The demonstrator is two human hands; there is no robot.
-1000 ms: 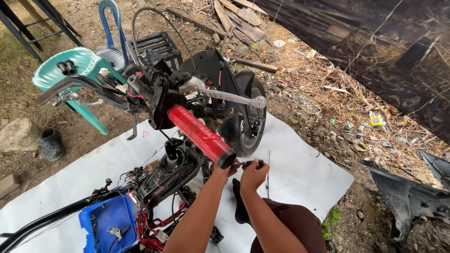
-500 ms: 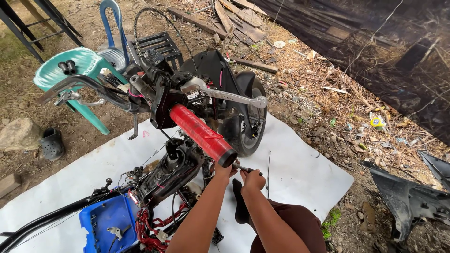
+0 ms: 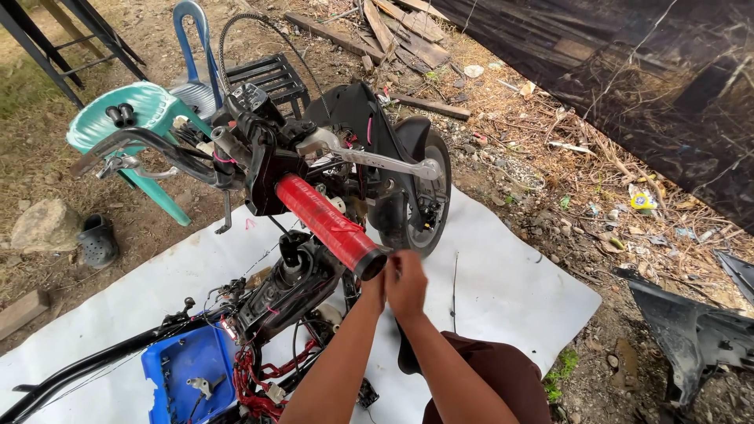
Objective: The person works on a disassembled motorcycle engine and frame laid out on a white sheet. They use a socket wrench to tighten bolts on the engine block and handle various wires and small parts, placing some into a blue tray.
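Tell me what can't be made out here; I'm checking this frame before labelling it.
Head view:
- End of the red grip: covered by the left hand and right hand; anything they pinch is hidden.
- Blue tray: cut off by the bottom edge.
- Parts in it: too small to identify.

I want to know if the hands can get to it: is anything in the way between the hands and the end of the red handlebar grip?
Nothing visible. The left hand and right hand are right at the open end of the red handlebar grip, with no gap for anything to block.
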